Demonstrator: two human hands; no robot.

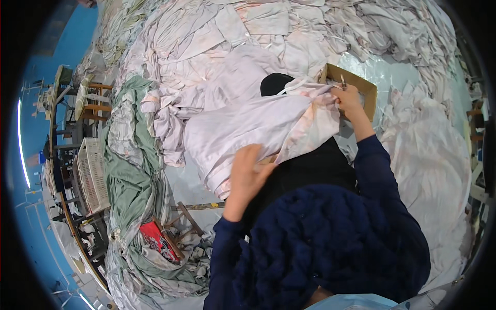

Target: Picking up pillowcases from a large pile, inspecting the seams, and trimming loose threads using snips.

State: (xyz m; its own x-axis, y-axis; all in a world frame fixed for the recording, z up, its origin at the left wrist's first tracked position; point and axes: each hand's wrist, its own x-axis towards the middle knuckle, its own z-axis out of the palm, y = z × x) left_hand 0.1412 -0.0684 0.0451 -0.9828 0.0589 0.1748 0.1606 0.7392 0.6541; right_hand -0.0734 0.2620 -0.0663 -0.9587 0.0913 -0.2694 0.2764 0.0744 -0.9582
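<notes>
A pale lavender-pink cloth [243,126] with peach patches is draped over my lap. My right hand [348,101] is closed at the cloth's far right corner. A small, slim, dark-tipped tool sticks up from its fingers, too small to name surely. My left hand [247,175] hovers at the near edge of the cloth, thumb and fingers apart, slightly blurred. Whether it touches the cloth cannot be told. Past the cloth shows a rounded black thing [275,84], partly covered.
An open cardboard box [368,90] stands beyond my right hand. Heaps of pale cloth [289,26] spread ahead, with more cloth [429,150] at right. Green cloth [132,181] lies left, beside a white plastic crate [93,175]. A red patterned thing [159,242] rests near wooden legs.
</notes>
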